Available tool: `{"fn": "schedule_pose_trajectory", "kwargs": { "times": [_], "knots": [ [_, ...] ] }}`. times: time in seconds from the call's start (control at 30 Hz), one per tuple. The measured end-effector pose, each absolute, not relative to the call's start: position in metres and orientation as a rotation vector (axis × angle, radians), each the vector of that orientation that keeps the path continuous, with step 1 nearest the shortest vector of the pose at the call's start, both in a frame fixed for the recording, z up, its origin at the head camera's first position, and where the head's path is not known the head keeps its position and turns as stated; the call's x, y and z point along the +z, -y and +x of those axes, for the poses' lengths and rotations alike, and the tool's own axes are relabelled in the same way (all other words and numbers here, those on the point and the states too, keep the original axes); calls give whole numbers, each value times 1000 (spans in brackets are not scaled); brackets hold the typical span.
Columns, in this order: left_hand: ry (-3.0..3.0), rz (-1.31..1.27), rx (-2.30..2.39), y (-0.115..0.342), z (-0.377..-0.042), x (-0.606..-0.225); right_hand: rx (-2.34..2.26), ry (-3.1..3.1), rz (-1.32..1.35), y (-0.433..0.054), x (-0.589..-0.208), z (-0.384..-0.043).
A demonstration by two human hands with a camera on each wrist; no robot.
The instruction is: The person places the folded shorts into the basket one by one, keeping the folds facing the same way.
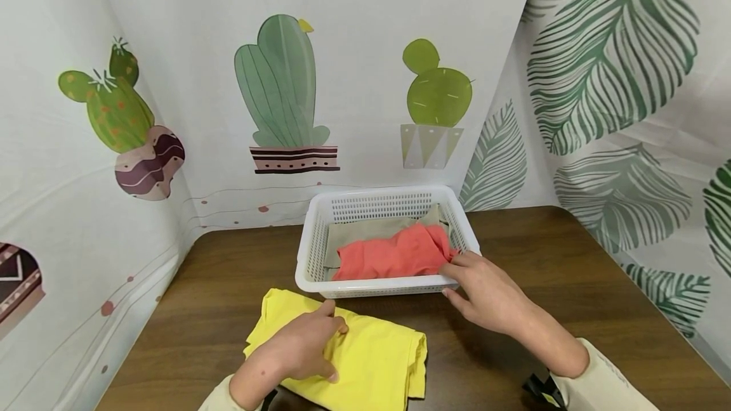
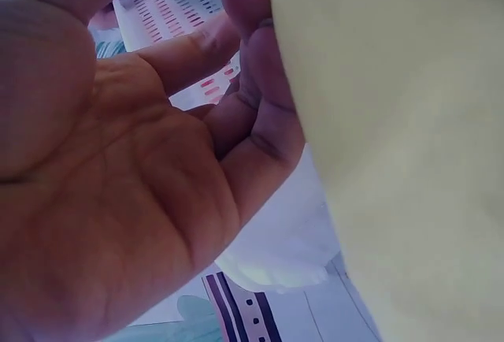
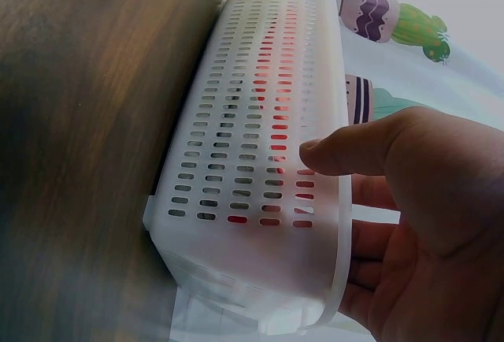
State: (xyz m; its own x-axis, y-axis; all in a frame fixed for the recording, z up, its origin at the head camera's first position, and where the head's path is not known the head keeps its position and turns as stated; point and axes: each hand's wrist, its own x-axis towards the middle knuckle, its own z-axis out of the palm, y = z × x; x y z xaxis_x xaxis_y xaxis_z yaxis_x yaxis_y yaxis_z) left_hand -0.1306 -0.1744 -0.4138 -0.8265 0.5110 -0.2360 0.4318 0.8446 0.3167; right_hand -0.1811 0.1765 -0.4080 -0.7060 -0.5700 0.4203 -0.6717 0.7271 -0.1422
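A folded yellow cloth (image 1: 379, 357) lies on the table in front of the basket. My left hand (image 1: 299, 342) rests on its left part, thumb apart and fingers slightly bent; in the left wrist view the cloth (image 2: 409, 153) hides some fingertips. Behind it stands a white plastic basket (image 1: 388, 285) with slotted walls. My right hand (image 1: 491, 297) grips its front right rim, thumb (image 3: 339, 151) on the outer wall and fingers inside. A crumpled coral-red cloth (image 1: 394, 252) lies in the basket over a grey-beige cloth (image 1: 360, 231).
The dark wooden table (image 1: 188, 322) reaches back to a white hanging curtain (image 1: 365, 81) printed with cacti and leaves. The basket's back rim stands close to the curtain. Bare wood shows at left and right of the basket.
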Motion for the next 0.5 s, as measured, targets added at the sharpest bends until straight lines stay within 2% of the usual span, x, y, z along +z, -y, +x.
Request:
{"fn": "schedule_pose_trajectory", "kwargs": {
  "times": [0.5],
  "knots": [
    [-2700,729,416,166,-130,-419,390,2583,957,-176,-409,-181]
  ]
}}
